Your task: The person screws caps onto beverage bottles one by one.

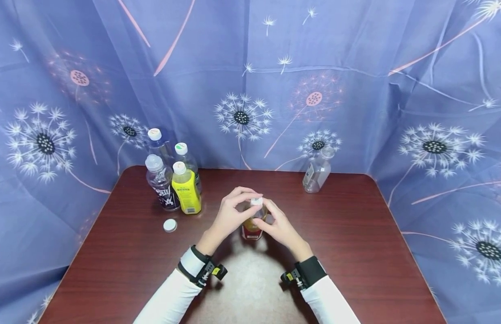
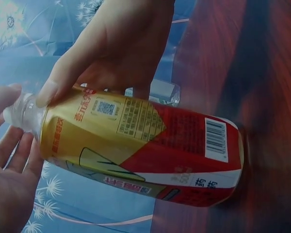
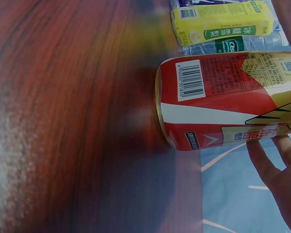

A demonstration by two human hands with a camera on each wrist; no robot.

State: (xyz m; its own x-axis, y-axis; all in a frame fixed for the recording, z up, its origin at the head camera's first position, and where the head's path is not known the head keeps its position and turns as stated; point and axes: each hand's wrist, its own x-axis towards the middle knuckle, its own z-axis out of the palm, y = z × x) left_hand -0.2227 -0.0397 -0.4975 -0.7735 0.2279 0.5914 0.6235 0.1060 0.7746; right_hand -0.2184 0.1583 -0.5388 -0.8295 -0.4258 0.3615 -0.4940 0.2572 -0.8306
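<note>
A bottle with a red and gold label [image 1: 252, 235] stands upright on the table, in front of the person. At its top the left hand [image 1: 230, 211] pinches the white cap [image 1: 256, 201] between thumb and fingers. The right hand [image 1: 279, 227] grips the bottle's upper part from the other side, its thumb [image 2: 47, 93] near the clear neck in the left wrist view. Turned sideways in the right wrist view, the same bottle [image 3: 218, 102] shows its barcode, with the right hand's fingers [image 3: 262, 162] against its label. The left hand's fingers partly hide the cap.
Several capped bottles stand at the back left, among them a yellow-labelled bottle [image 1: 186, 191] and a dark-labelled bottle [image 1: 164, 186]. A loose white cap [image 1: 170, 225] lies before them. At the back right is a clear bottle [image 1: 317, 173]. A blue curtain [image 1: 355, 90] surrounds the table [image 1: 347, 252].
</note>
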